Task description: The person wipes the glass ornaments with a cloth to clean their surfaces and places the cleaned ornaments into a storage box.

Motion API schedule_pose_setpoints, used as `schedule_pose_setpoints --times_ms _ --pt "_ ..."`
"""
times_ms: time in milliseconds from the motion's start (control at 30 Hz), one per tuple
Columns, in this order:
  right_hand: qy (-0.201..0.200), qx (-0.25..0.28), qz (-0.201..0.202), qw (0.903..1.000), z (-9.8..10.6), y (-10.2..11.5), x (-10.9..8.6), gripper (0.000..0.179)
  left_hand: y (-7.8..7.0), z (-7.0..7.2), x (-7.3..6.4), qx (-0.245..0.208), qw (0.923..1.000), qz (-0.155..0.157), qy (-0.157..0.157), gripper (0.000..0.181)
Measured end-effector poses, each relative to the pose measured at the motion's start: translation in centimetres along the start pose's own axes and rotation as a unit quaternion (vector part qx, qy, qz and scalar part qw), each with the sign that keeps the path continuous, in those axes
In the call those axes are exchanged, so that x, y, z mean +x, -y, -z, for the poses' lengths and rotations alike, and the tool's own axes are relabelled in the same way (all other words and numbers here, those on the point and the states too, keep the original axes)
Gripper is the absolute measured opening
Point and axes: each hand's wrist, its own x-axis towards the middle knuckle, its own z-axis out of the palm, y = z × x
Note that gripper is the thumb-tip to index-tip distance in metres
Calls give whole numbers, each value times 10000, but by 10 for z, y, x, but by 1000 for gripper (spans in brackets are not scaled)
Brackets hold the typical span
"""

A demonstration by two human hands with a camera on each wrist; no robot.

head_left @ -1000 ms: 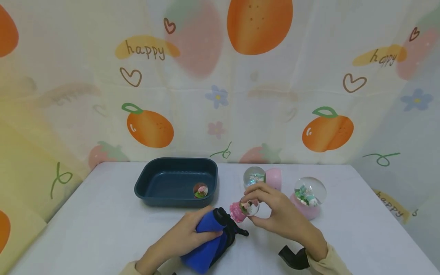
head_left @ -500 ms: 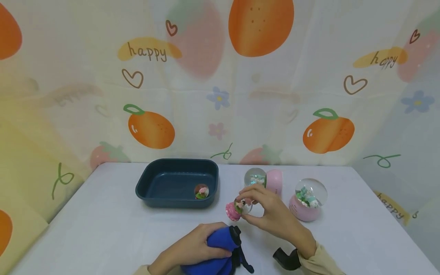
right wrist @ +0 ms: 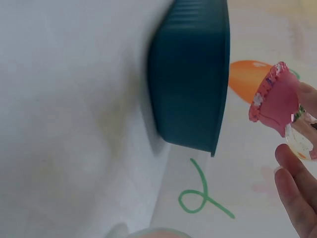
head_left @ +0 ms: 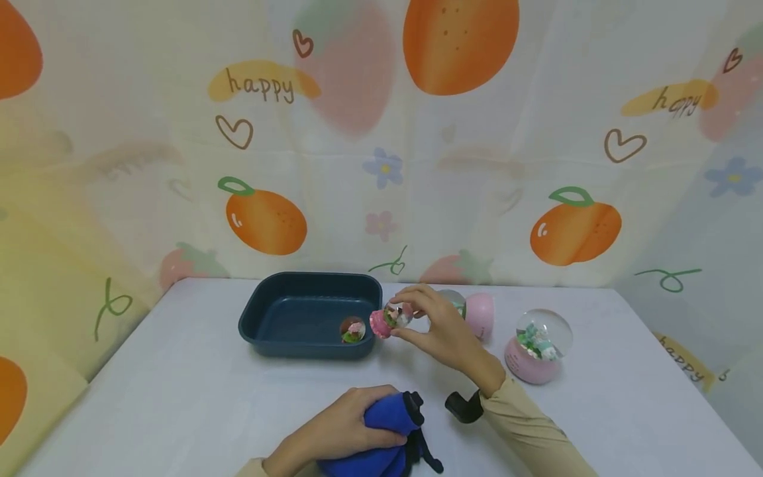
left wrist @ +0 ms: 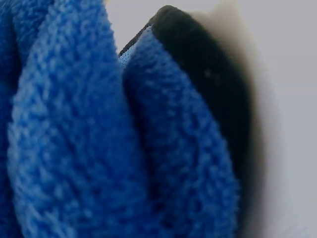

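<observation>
My right hand (head_left: 438, 324) pinches a small snow globe (head_left: 395, 317) by its clear ball, its pink base pointing left beside the right rim of the dark teal tray (head_left: 286, 351). In the right wrist view the globe's ruffled pink base (right wrist: 277, 96) shows near the fingertips, higher than the table. Inside the tray, at its right end, sits another small globe (head_left: 353, 330) with a green and pink figure. Down at the front, my left hand (head_left: 348, 424) grips a bunched blue cloth (head_left: 387, 414) with black edging; its fleecy folds (left wrist: 79, 129) fill much of the left wrist view.
Behind the right hand a larger snow globe with a pink base (head_left: 479, 316) lies on its side, partly hidden. Another large snow globe (head_left: 539, 348) stands upright to the right. A printed fabric backdrop (head_left: 381, 132) hangs behind the white table (head_left: 179, 397).
The right hand has carried the small snow globe left and away from me to the tray's rim. The left hand, with the blue cloth, has come back toward the front edge and then stayed.
</observation>
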Motion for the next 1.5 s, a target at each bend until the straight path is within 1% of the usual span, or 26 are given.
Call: schedule_pose_setpoints --times_ms 167,367,467,567,767,933,1267,1500 --pt "-30 -6 -109 9999 -9 -5 14 47 -1 0 1 -69 10000 57 24 28" --pt "-219 -27 -247 9994 -21 -12 26 48 1 -2 1 -65 10000 18 -50 28" --pt "-235 -28 -331 9992 -28 -16 33 49 1 -2 1 -89 9999 29 -81 27" --pt "-94 -89 -371 9992 -34 -19 40 48 0 -2 1 -55 9999 15 -121 27" --pt "319 -381 -270 9984 -45 -27 48 46 -1 -2 1 -73 9999 -14 -142 25" --pt "583 -238 -328 9975 -50 -31 52 45 0 -2 1 -128 9999 -9 -112 25" --pt "878 -114 -575 9944 -64 -34 58 42 -1 -2 1 -135 9999 14 -92 26" --pt "1059 -91 -919 9901 -72 -33 61 43 -3 -1 0 -127 9998 41 -112 26"
